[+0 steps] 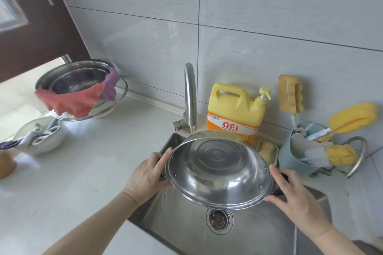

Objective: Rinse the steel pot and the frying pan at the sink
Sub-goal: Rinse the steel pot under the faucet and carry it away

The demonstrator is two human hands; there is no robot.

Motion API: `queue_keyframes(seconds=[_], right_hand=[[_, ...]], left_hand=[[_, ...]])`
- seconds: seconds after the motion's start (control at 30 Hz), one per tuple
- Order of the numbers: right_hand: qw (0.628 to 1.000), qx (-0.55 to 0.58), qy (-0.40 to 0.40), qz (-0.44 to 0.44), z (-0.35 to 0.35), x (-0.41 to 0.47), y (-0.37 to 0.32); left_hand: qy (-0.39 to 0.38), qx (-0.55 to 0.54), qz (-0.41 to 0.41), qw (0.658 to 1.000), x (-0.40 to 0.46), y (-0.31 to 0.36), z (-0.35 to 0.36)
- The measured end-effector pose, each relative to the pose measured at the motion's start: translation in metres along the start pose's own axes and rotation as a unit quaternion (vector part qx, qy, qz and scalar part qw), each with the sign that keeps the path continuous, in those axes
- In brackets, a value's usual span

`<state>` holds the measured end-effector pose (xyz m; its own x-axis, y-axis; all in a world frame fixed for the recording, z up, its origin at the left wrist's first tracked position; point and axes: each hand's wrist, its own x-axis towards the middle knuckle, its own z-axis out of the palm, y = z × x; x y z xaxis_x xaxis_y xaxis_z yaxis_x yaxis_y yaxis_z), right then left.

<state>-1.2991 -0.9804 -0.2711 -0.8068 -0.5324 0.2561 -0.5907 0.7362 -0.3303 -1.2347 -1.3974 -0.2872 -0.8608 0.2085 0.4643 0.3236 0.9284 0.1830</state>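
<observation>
I hold the steel pot (219,172) over the sink (248,232), tilted so its shiny inside faces me. My left hand (149,174) grips its left handle and rim. My right hand (294,190) grips its right side at a dark handle. The pot's far rim sits just under the spout of the steel tap (190,97); I see no water running. The sink drain (219,220) shows below the pot. I see no frying pan that I can name with certainty.
On the counter at the left stand stacked steel basins (78,80) with a red and purple cloth (78,97) draped over, and a white bowl (41,141) with utensils. A yellow detergent bottle (236,109), sponge and blue brush holder (294,155) stand behind the sink.
</observation>
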Motion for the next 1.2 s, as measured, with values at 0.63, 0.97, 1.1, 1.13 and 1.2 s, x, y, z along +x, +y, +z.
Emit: queue_keyframes(seconds=[0.63, 0.97, 1.1, 1.13, 1.2], right_hand=[[0.993, 0.045, -0.004, -0.11, 0.045, 0.066, -0.046], [0.999, 0.035, -0.004, 0.005, 0.003, 0.01, 0.006], [1.0, 0.021, -0.002, 0.006, 0.001, 0.007, 0.008], [1.0, 0.017, 0.003, -0.008, 0.002, 0.01, 0.006], [0.999, 0.019, 0.009, -0.034, 0.008, 0.018, -0.002]], left_hand=[[-0.029, -0.003, -0.109, 0.994, -0.056, -0.051, -0.034], [-0.034, 0.014, -0.017, 0.999, 0.011, -0.002, 0.005], [-0.024, -0.005, -0.016, 1.0, 0.01, -0.001, 0.009], [-0.017, -0.007, -0.016, 1.0, 0.006, -0.003, 0.008], [-0.003, -0.003, -0.018, 1.0, -0.004, -0.011, 0.003]])
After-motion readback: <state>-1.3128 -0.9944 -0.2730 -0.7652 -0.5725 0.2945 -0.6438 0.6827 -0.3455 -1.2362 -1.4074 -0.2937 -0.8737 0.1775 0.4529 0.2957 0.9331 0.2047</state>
